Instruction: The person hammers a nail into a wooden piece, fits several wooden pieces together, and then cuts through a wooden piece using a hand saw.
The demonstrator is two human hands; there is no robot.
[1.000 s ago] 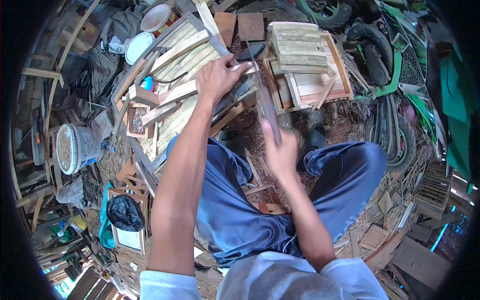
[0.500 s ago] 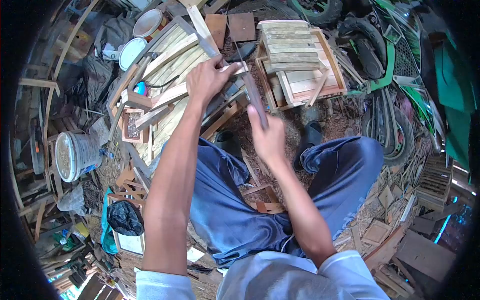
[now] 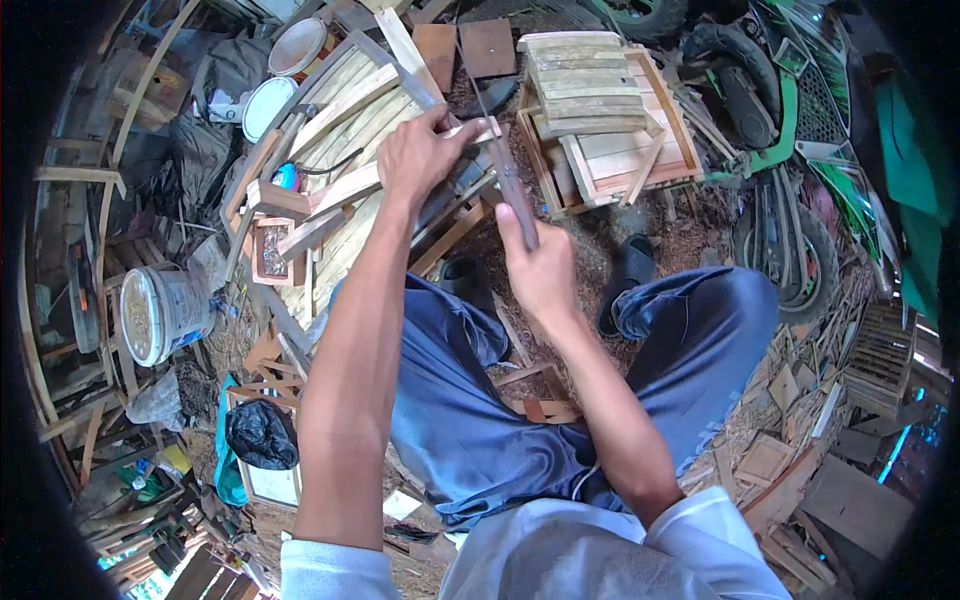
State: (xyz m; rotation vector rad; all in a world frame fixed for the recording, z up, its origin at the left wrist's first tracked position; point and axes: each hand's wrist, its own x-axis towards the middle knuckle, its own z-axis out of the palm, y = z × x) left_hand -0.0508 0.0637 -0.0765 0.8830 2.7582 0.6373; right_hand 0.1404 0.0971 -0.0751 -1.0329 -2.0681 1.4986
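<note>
My right hand (image 3: 540, 258) is wrapped round the dark wooden handle of a saw (image 3: 513, 185), whose thin blade points up and away from me. The blade lies against the end of a pale wooden strip (image 3: 345, 189). My left hand (image 3: 412, 160) grips that strip near its end, thumb towards the blade, and presses it over the edge of a slatted wooden bench (image 3: 345, 130). My left palm hides part of the strip.
A slatted wooden piece (image 3: 585, 85) rests on a wooden frame box (image 3: 660, 120) ahead right. A small box of nails (image 3: 270, 252), a white bucket (image 3: 150, 315) and a black bag (image 3: 262, 434) are at left. A motorcycle wheel (image 3: 800, 260) stands at right.
The whole view has shifted slightly, with the scene now a little further right. Both hands keep their grips, and the saw stays at the strip's end.
</note>
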